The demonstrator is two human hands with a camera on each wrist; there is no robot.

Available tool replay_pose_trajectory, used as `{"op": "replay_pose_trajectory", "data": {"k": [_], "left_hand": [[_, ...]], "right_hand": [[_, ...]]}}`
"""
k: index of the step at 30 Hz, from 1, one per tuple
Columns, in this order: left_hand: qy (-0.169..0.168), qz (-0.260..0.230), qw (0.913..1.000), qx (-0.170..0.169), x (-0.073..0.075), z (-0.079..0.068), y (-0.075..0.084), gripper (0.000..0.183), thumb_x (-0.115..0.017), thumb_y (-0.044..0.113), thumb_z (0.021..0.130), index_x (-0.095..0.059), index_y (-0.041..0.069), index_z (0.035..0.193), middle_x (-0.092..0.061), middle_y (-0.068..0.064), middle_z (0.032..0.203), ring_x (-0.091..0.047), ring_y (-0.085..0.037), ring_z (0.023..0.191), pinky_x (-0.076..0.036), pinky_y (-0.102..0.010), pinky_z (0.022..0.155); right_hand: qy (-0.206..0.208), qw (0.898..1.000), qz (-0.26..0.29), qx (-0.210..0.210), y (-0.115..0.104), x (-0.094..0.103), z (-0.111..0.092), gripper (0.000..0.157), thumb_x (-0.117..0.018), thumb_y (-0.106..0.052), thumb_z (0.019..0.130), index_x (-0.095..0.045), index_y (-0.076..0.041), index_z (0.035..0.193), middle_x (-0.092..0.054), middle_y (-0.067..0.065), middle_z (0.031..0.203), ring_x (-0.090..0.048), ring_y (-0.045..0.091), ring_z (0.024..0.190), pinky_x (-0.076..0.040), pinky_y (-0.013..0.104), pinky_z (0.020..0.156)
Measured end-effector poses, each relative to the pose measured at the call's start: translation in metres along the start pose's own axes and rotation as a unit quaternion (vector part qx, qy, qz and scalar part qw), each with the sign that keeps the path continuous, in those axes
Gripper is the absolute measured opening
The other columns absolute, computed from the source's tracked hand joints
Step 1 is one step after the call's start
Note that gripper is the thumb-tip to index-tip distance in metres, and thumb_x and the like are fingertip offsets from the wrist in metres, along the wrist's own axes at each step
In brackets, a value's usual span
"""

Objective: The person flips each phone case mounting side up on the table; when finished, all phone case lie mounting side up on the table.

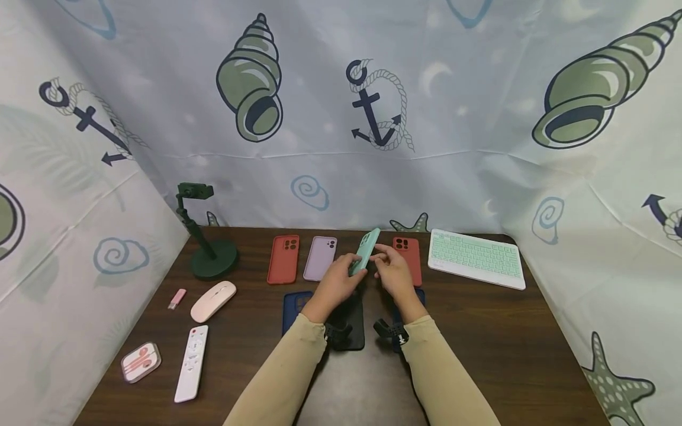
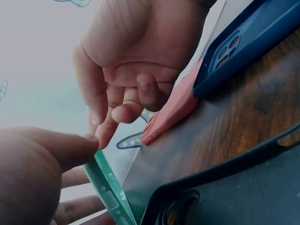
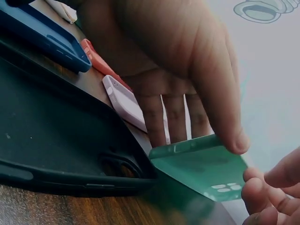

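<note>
My left hand (image 1: 338, 283) holds a mint-green phone case (image 1: 366, 245) up off the table, tilted, thumb on one side and fingers on the other. Camera cutouts show at the case's far end in the right wrist view. At that case's right edge are the fingertips of my right hand (image 1: 393, 271), its other fingers loosely bent. Under the wrists lies a black phone case (image 1: 356, 325), with a navy case (image 1: 292, 307) to its left and another navy case (image 3: 42, 37), partly hidden by the right arm. Behind stand out a red case (image 1: 283, 260), a lilac case (image 1: 321, 258) and a second red case (image 1: 410, 260).
A white keyboard (image 1: 474, 260) with green keys lies at the back right. On the left are a dark green stand (image 1: 213, 259), a white mouse (image 1: 213, 302), a pink USB stick (image 1: 177, 299), a white remote (image 1: 192, 364) and boxed earphones (image 1: 141, 362). A patterned curtain (image 1: 330, 118) hangs behind.
</note>
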State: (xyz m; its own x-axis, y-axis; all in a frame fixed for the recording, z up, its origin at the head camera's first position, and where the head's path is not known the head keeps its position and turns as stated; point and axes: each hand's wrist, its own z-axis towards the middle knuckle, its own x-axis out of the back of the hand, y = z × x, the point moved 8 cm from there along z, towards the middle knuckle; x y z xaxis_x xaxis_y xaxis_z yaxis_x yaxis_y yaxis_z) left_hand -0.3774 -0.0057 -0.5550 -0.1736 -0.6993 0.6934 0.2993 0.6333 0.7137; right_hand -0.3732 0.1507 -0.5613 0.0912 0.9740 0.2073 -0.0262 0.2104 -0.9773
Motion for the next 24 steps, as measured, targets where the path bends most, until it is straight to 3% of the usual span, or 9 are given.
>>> {"op": "replay_pose_trajectory", "data": {"k": [3, 8, 16, 24], "left_hand": [[0.015, -0.017, 0.9997, -0.006, 0.004, -0.001, 0.003, 0.048, -0.062, 0.036, 0.102, -0.053, 0.014, 0.143, -0.062, -0.015, 0.131, -0.067, -0.029, 0.106, -0.056, -0.045, 0.086], [0.048, -0.011, 0.9985, -0.023, 0.012, -0.002, 0.007, 0.045, -0.062, 0.028, 0.102, -0.054, 0.02, 0.145, -0.064, -0.012, 0.136, -0.063, -0.03, 0.124, -0.052, -0.05, 0.099], [0.091, -0.04, 0.995, -0.008, 0.021, -0.003, 0.003, 0.043, -0.061, 0.019, 0.102, -0.056, 0.013, 0.144, -0.065, -0.011, 0.133, -0.067, -0.026, 0.116, -0.056, -0.044, 0.089], [0.12, -0.002, 0.9926, 0.021, 0.027, -0.003, -0.005, 0.04, -0.063, 0.013, 0.099, -0.059, 0.003, 0.138, -0.066, -0.015, 0.129, -0.066, -0.025, 0.106, -0.055, -0.043, 0.086]], "right_hand": [[-0.016, 1.0, -0.013, 0.003, -0.002, -0.004, 0.0, 0.037, -0.056, -0.015, 0.103, -0.059, -0.015, 0.14, -0.07, 0.01, 0.117, -0.067, 0.042, 0.086, -0.044, 0.026, 0.051], [-0.049, 0.998, -0.05, 0.008, -0.003, -0.012, -0.002, 0.037, -0.058, -0.019, 0.103, -0.059, -0.013, 0.14, -0.069, 0.012, 0.116, -0.068, 0.04, 0.084, -0.046, 0.03, 0.054], [-0.099, 0.981, -0.168, -0.019, 0.012, -0.022, -0.005, 0.036, -0.057, -0.03, 0.103, -0.064, -0.014, 0.134, -0.069, 0.009, 0.103, -0.063, 0.021, 0.065, -0.046, 0.034, 0.054], [-0.112, 0.97, -0.216, -0.021, 0.017, -0.025, -0.004, 0.038, -0.057, -0.035, 0.103, -0.066, -0.014, 0.134, -0.061, 0.013, 0.126, -0.063, 0.016, 0.067, -0.048, 0.033, 0.059]]}}
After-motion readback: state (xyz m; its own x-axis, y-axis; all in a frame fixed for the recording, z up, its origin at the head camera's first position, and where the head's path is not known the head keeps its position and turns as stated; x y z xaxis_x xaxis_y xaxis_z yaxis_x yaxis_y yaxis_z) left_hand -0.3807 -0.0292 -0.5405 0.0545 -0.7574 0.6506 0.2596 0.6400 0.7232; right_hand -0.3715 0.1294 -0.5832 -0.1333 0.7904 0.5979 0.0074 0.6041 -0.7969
